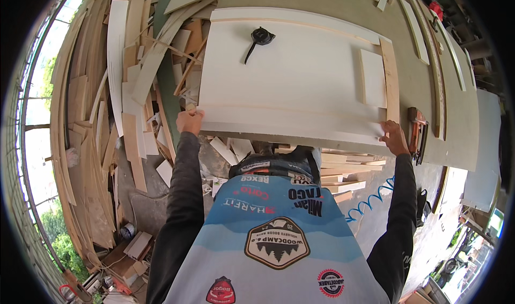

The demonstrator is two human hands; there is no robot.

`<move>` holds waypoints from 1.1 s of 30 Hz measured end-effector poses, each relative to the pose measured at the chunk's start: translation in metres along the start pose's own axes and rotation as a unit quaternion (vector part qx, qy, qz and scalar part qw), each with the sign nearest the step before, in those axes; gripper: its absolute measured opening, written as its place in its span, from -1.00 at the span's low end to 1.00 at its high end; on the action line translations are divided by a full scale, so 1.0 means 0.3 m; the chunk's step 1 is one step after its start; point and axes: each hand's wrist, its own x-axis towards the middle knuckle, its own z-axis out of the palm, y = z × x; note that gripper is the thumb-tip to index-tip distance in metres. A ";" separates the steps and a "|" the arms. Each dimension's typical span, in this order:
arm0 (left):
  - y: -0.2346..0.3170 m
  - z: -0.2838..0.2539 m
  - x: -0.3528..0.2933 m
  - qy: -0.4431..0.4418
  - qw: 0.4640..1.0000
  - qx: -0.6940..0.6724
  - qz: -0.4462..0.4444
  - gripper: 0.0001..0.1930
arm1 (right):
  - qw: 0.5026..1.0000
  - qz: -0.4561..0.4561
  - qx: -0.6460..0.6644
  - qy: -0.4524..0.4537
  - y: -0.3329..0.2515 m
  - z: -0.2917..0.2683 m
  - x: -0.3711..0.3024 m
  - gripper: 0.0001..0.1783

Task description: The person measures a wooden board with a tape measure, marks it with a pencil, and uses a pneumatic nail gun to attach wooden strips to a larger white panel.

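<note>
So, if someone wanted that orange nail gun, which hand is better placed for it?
Probably the right hand: it is by the near right corner of the white panel, close to the orange nail gun. The left hand is at the opposite end.

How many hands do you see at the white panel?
2: the left hand at the white panel's near left corner, the right hand at its near right corner. No others show.

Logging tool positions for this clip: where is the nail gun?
In the head view, the nail gun lies at right on the table, just right of the right hand and the white panel.
</note>
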 end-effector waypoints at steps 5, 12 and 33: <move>0.054 0.002 -0.027 0.011 1.000 -0.006 0.023 -0.58 | 1.000 0.011 -0.007 -0.001 0.006 0.005 -0.013 -0.40; -0.036 0.013 0.021 0.040 0.998 -0.019 0.044 -0.58 | 0.999 -0.013 -0.036 0.000 0.012 0.011 -0.003 -0.38; 0.030 -0.052 0.058 -0.050 0.997 -0.057 0.032 -0.59 | 0.999 0.009 -0.045 -0.003 0.022 0.016 -0.023 -0.42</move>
